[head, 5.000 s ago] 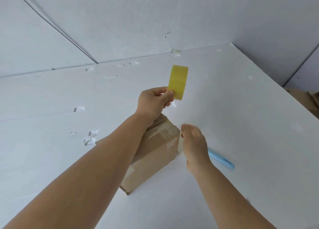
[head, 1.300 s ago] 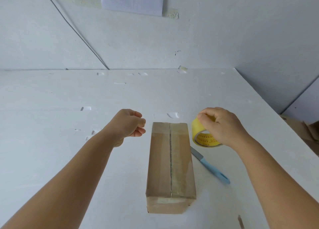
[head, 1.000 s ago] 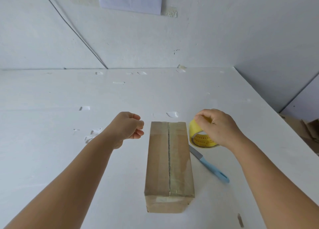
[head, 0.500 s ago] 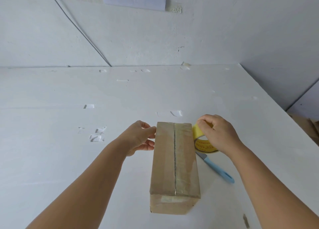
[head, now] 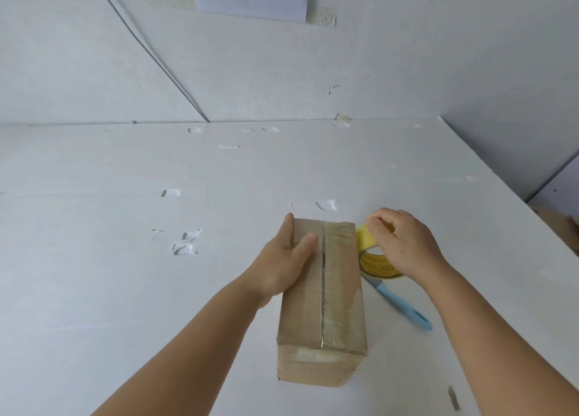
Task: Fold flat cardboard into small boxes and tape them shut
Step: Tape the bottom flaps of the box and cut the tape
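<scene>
A long brown cardboard box (head: 340,306) lies on the white table (head: 125,274), its top seam running away from me under clear tape. My left hand (head: 286,263) rests on the box's far left top, thumb on the top face and fingers down its left side. My right hand (head: 404,243) grips a yellow tape roll (head: 371,259) that sits on the table just right of the box's far end, fingertips curled over the roll's upper rim.
A knife with a light blue handle (head: 404,307) lies on the table right of the box, its blade under the roll. Small tape scraps (head: 186,243) dot the tabletop. White walls stand behind and to the right, with brown cardboard (head: 560,227) past the table's right edge.
My left hand has moved right from beside the box onto its far left top. The right hand and roll stay beside the box's far end; the box has not moved.
</scene>
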Demonstrator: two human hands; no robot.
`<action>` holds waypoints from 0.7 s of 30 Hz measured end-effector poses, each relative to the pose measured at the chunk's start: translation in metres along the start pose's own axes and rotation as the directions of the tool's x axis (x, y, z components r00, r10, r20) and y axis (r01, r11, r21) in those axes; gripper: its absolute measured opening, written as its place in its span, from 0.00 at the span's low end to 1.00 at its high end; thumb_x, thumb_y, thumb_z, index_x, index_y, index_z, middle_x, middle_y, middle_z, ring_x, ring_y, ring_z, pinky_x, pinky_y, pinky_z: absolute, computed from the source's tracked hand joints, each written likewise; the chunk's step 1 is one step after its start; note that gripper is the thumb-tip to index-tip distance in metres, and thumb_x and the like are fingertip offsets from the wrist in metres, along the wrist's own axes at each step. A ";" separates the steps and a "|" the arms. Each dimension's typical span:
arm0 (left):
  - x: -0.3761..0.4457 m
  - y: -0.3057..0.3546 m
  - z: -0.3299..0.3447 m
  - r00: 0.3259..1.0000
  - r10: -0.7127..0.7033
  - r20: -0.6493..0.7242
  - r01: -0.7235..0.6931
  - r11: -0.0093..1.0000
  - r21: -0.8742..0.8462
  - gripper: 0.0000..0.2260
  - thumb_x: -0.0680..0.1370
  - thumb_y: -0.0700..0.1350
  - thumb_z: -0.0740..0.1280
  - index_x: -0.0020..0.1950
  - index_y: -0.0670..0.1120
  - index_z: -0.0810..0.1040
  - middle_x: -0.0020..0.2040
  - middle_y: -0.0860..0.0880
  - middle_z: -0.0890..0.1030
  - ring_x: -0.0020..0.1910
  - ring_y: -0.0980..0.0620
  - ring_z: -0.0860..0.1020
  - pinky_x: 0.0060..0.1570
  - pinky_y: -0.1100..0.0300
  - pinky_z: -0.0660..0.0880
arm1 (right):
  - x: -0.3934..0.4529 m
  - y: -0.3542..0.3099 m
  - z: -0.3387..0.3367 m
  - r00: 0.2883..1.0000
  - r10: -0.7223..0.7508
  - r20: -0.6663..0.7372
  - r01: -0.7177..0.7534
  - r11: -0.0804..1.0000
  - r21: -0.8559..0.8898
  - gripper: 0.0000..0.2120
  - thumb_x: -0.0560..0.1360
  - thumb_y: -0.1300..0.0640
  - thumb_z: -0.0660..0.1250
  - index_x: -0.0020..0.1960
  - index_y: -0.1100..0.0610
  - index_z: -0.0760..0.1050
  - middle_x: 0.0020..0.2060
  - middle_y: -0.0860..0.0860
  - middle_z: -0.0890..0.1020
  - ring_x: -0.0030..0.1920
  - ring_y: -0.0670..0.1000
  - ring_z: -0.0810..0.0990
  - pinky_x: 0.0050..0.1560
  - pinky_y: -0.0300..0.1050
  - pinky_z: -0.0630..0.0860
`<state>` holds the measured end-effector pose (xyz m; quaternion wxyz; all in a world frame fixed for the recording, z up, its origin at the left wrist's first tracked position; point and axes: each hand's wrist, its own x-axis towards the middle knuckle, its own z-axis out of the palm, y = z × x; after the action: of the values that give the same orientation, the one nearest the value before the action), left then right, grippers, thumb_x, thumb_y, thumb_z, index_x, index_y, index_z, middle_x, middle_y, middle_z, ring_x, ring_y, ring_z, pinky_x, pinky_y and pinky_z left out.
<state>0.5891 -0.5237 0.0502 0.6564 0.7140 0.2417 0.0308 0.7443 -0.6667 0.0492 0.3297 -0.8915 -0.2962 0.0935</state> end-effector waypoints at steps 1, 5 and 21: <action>0.003 -0.004 0.002 1.000 -0.001 0.010 0.002 1.000 -0.020 0.10 0.81 0.51 0.60 0.45 0.66 0.63 0.43 0.69 0.73 0.42 0.73 0.74 0.41 0.74 0.71 | -0.001 0.000 0.000 1.000 0.005 -0.004 -0.005 1.000 0.000 0.09 0.78 0.50 0.58 0.46 0.45 0.77 0.47 0.49 0.77 0.50 0.51 0.74 0.49 0.45 0.70; 0.010 -0.009 0.001 0.996 -0.084 -0.004 0.083 0.989 -0.119 0.17 0.70 0.56 0.68 0.58 0.56 0.74 0.50 0.54 0.83 0.51 0.54 0.82 0.57 0.51 0.78 | -0.004 0.003 0.002 1.000 0.020 -0.017 -0.019 1.000 0.022 0.10 0.79 0.51 0.57 0.46 0.46 0.76 0.47 0.48 0.78 0.50 0.51 0.75 0.49 0.45 0.70; 0.044 0.032 0.034 0.938 0.286 0.195 -0.309 0.438 0.844 0.22 0.77 0.59 0.60 0.70 0.53 0.69 0.55 0.54 0.76 0.62 0.51 0.72 0.65 0.56 0.59 | -0.002 0.006 -0.005 0.997 -0.050 0.055 0.049 0.999 0.019 0.11 0.78 0.45 0.58 0.51 0.45 0.77 0.47 0.46 0.77 0.50 0.48 0.75 0.51 0.45 0.73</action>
<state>0.6498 -0.5390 0.0637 0.1966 0.9765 0.0873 0.0124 0.7476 -0.6742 0.0493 0.3315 -0.8781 -0.3262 0.1126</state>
